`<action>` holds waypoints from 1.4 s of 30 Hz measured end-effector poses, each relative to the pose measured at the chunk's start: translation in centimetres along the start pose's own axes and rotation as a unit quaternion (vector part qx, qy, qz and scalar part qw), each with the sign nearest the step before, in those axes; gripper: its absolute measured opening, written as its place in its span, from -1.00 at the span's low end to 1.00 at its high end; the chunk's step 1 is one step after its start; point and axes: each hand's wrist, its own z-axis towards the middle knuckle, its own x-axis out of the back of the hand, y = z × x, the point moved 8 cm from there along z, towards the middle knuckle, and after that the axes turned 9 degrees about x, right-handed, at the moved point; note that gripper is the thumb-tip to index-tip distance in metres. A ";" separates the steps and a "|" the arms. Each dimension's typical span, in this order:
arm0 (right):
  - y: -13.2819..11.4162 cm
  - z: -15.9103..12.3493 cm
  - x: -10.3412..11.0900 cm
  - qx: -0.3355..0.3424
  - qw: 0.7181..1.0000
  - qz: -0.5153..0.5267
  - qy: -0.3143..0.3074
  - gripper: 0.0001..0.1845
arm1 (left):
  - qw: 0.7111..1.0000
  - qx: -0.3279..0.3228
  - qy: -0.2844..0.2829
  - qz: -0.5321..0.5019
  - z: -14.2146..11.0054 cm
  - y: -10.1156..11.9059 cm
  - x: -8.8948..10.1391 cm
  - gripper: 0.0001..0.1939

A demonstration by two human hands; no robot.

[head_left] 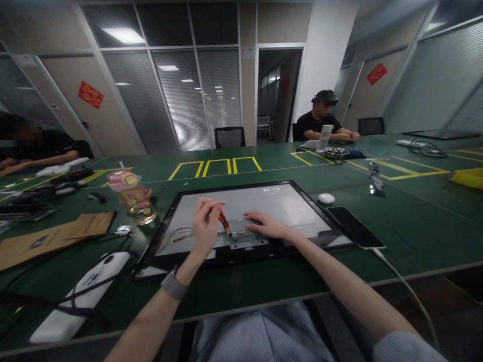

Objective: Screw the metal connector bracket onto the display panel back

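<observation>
A flat display panel point(290, 206) with a black frame lies face down on the green table in front of me. In my left hand point(206, 226) is an orange and black screwdriver point(224, 219), tilted, its tip down at a metal bracket point(247, 240) near the panel's front edge. My right hand point(266, 224) rests with fingers stretched over the bracket's right part, palm down. Thin wires point(177, 235) run across the panel left of the bracket. Whatever lies beneath the right fingers is hidden.
A pink-lidded bottle point(132, 196), brown paper bag point(56, 239) and white power strip point(81, 296) lie left. On the right are a phone point(354, 227) with a cable and a white earbud case point(326, 198). Two people sit across the table point(271, 166).
</observation>
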 end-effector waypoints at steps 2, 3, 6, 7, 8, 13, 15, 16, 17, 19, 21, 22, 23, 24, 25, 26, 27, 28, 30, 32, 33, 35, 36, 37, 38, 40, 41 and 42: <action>-0.1 0.0 0.0 -0.004 1.000 -0.003 -0.003 -0.43 | 1.000 0.001 -0.012 -0.004 0.0 0.1 -0.2 -0.79; -0.2 0.0 0.1 -0.006 1.000 -0.006 -0.004 -0.43 | 1.000 0.006 -0.021 -0.014 0.0 0.0 -0.3 -0.78; -0.3 0.0 0.1 -0.004 1.000 -0.012 -0.006 -0.43 | 0.996 0.037 -0.056 -0.058 0.0 -0.3 -0.9 -0.74; -0.3 0.0 0.1 -0.002 1.000 -0.011 -0.007 -0.43 | 0.995 0.042 -0.066 -0.068 0.0 -0.4 -1.1 -0.73; -0.3 0.0 0.0 0.000 1.000 -0.009 -0.006 -0.43 | 0.994 0.039 -0.070 -0.072 0.0 -0.4 -1.2 -0.74; 0.3 0.0 -0.2 0.000 1.000 0.002 0.002 -0.42 | 0.999 -0.003 -0.029 -0.046 0.2 -0.1 -0.6 -0.84; 0.4 0.0 -0.2 0.002 1.000 0.002 0.002 -0.42 | 0.999 -0.003 -0.027 -0.034 0.2 0.0 -0.6 -0.84; 0.4 0.0 -0.2 0.003 1.000 0.000 0.001 -0.42 | 0.999 -0.001 -0.033 -0.030 0.2 0.0 -0.6 -0.83; 0.4 0.0 -0.2 0.002 1.000 -0.003 -0.001 -0.42 | 0.999 0.003 -0.042 -0.030 0.2 -0.1 -0.7 -0.81; 0.3 0.1 -0.1 -0.001 1.000 -0.008 -0.003 -0.42 | 0.997 0.018 -0.061 -0.043 0.2 -0.2 -1.0 -0.77; 0.1 0.1 -0.1 -0.003 1.000 -0.011 -0.005 -0.43 | 0.994 0.038 -0.076 -0.069 0.2 -0.6 -1.2 -0.74; 0.1 0.1 0.0 -0.003 1.000 -0.010 -0.006 -0.43 | 0.993 0.044 -0.080 -0.079 0.2 -0.7 -1.3 -0.73; 0.0 0.1 0.0 -0.001 1.000 -0.008 -0.006 -0.43 | 0.992 0.045 -0.080 -0.085 0.2 -0.8 -1.3 -0.74; -0.1 0.1 0.0 0.000 1.000 -0.006 -0.005 -0.44 | 0.992 0.043 -0.079 -0.086 0.2 -0.8 -1.4 -0.75; -0.1 0.0 0.0 0.000 1.000 -0.004 -0.005 -0.44 | 0.993 0.039 -0.076 -0.084 0.3 -0.7 -1.3 -0.77; -0.1 0.0 0.0 0.000 1.000 -0.001 -0.003 -0.44 | 0.994 0.034 -0.070 -0.078 0.3 -0.7 -1.3 -0.80; -0.1 0.0 0.0 -0.002 1.000 0.002 -0.001 -0.44 | 0.995 0.031 -0.063 -0.072 0.3 -0.7 -1.2 -0.82; 0.0 -0.1 0.1 -0.004 1.000 0.004 0.001 -0.43 | 0.996 0.029 -0.057 -0.066 0.3 -0.6 -1.1 -0.84; 0.0 -0.1 0.1 -0.009 1.000 0.005 0.001 -0.43 | 0.997 0.029 -0.052 -0.055 0.3 -0.6 -1.0 -0.85; 0.1 -0.1 0.0 -0.010 1.000 0.003 -0.002 -0.42 | 0.996 0.038 -0.061 -0.056 0.3 -0.8 -1.1 -0.81; 0.0 0.0 0.0 -0.010 1.000 0.003 -0.003 -0.42 | 0.994 0.049 -0.071 -0.066 0.3 -1.0 -1.2 -0.78; 0.0 0.0 0.0 -0.007 1.000 0.002 -0.002 -0.43 | 0.987 0.076 -0.094 -0.103 0.1 -1.5 -1.6 -0.71; 0.0 0.1 0.1 -0.005 1.000 0.002 -0.001 -0.43 | 0.983 0.088 -0.104 -0.122 0.0 -1.7 -1.8 -0.69; -0.1 0.1 0.1 -0.003 1.000 0.002 0.000 -0.43 | 0.980 0.094 -0.110 -0.136 -0.1 -1.8 -1.9 -0.68; -0.1 0.1 0.1 -0.001 1.000 0.001 0.001 -0.44 | 0.979 0.095 -0.113 -0.142 -0.1 -1.9 -2.0 -0.68; -0.1 0.1 0.1 0.003 1.000 0.002 0.002 -0.44 | 0.983 0.082 -0.107 -0.128 -0.2 -1.8 -2.0 -0.72; -0.1 0.1 0.0 0.005 1.000 0.002 0.001 -0.45 | 0.986 0.069 -0.096 -0.115 -0.1 -1.6 -1.9 -0.75; -0.1 0.1 0.0 0.005 1.000 0.002 0.000 -0.45 | 0.990 0.053 -0.081 -0.099 -0.1 -1.4 -1.7 -0.79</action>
